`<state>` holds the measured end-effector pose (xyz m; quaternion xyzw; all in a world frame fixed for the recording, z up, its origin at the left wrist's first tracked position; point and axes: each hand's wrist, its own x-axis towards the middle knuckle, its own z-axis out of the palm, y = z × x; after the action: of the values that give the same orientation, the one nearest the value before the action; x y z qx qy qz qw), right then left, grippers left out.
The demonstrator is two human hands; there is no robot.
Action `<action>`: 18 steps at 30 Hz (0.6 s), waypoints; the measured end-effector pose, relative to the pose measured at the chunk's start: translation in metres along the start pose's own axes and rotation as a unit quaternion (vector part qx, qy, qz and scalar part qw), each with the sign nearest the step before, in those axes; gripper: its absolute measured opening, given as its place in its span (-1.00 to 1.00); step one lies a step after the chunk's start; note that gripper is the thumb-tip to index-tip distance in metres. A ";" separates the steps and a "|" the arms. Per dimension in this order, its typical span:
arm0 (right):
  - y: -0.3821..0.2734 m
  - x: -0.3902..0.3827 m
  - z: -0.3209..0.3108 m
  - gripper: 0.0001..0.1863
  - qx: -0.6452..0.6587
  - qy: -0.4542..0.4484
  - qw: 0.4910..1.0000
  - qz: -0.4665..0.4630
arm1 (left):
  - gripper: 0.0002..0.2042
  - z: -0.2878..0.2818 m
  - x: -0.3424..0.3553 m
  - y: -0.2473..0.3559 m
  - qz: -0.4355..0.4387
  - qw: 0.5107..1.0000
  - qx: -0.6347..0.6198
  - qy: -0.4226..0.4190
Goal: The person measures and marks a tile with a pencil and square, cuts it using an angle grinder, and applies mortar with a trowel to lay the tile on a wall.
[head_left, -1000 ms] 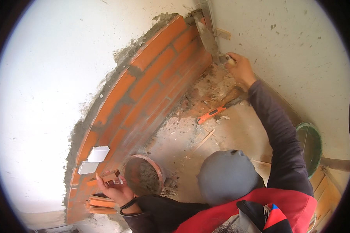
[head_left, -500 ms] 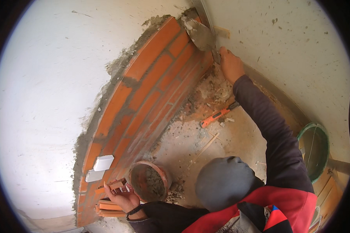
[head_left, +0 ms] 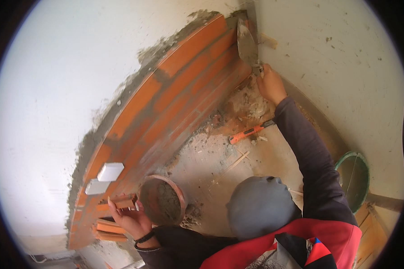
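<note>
My right hand is closed round the handle of a trowel. The trowel's mortar-smeared blade points up into the corner at the top end of a low brick wall. Fresh grey mortar lies near the blade's tip. At the lower left, my left hand, palm up, grips a short orange brick piece with its fingers. Just beyond that hand stands a round bucket with grey mortar inside. Several orange brick pieces lie stacked by my left wrist.
An orange-and-black tool handle lies on the dusty floor amid rubble and thin wood sticks. A green tub stands at the right by the white wall. Two white boxes sit on the brick face. A grey rounded shape fills the lower middle.
The trowel blade has turned from broad side to narrower, its tip now up in the corner. My left hand still grips the brick piece. The view has shifted slightly.
</note>
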<state>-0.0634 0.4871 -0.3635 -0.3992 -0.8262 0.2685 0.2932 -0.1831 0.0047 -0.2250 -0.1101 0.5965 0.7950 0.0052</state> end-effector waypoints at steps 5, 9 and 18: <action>0.018 -0.057 0.047 -0.40 0.009 -0.123 0.991 0.048 | -0.57 -0.033 0.005 0.038 0.014 0.998 -0.058 -0.030; -0.032 -0.136 0.005 -0.63 0.123 -0.339 0.914 0.185 | -0.51 -0.067 0.019 0.068 0.078 0.989 -0.085 -0.087; -0.172 -0.198 0.069 -0.68 -0.003 -0.413 0.793 -0.448 | -0.51 -0.219 0.015 0.040 0.166 0.979 -0.066 0.099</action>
<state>-0.0975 0.2182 -0.3478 0.1636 -0.9558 0.2440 0.0104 -0.1665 -0.2163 -0.2481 -0.0873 0.5500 0.8078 -0.1934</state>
